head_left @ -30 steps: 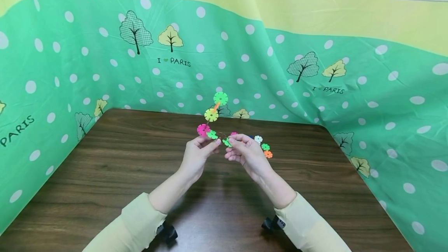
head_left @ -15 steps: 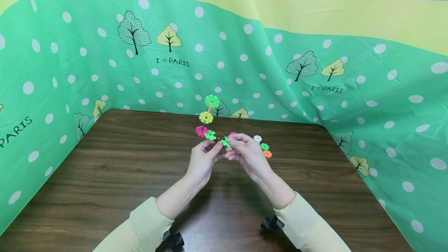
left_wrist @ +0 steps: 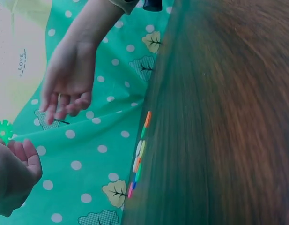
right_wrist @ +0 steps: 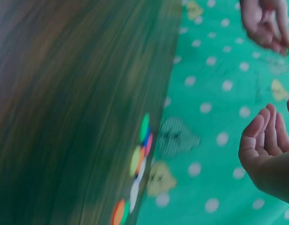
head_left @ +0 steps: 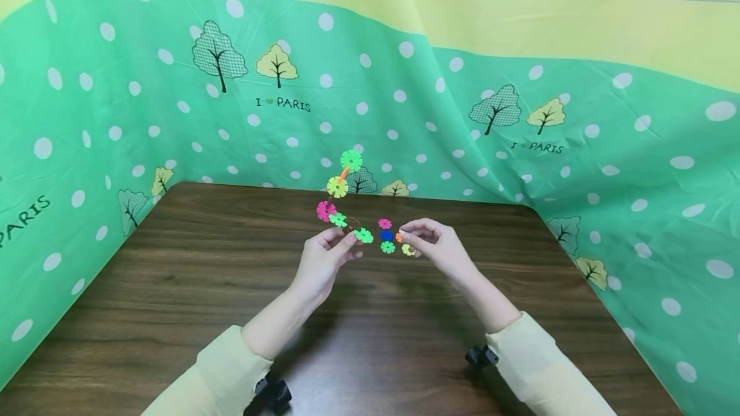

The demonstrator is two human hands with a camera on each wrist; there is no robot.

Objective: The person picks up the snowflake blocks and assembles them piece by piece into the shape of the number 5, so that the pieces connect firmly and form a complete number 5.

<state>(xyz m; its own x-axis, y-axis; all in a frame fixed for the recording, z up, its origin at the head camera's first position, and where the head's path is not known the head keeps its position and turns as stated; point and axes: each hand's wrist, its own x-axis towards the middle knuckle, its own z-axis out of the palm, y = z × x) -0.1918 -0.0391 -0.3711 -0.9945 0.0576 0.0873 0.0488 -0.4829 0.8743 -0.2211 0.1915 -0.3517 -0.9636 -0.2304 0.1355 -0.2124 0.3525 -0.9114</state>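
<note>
In the head view my left hand (head_left: 324,262) pinches a curved chain of interlocking plastic snowflake discs by its near end, thumb on top. The chain rises up and away through a green disc (head_left: 363,235), a pink disc (head_left: 326,210), a yellow disc (head_left: 337,187) and an edge-on orange one, to a green disc (head_left: 351,161) at its top. My right hand (head_left: 439,246) is apart from the chain and overlaps some loose discs in this view. The left wrist view shows the right hand (left_wrist: 69,79) in the air, fingers loosely bent, holding nothing.
Loose discs lie on the dark wooden table (head_left: 173,287), among them a pink disc (head_left: 385,224), a blue disc (head_left: 387,235) and a green disc (head_left: 388,247). White discs (right_wrist: 135,194) show in the right wrist view. A green dotted curtain (head_left: 370,82) surrounds the table.
My right hand has let go of the chain's near green disc and moved right, uncovering some loose discs and covering others. My left hand shifted right, then back left with the chain.
</note>
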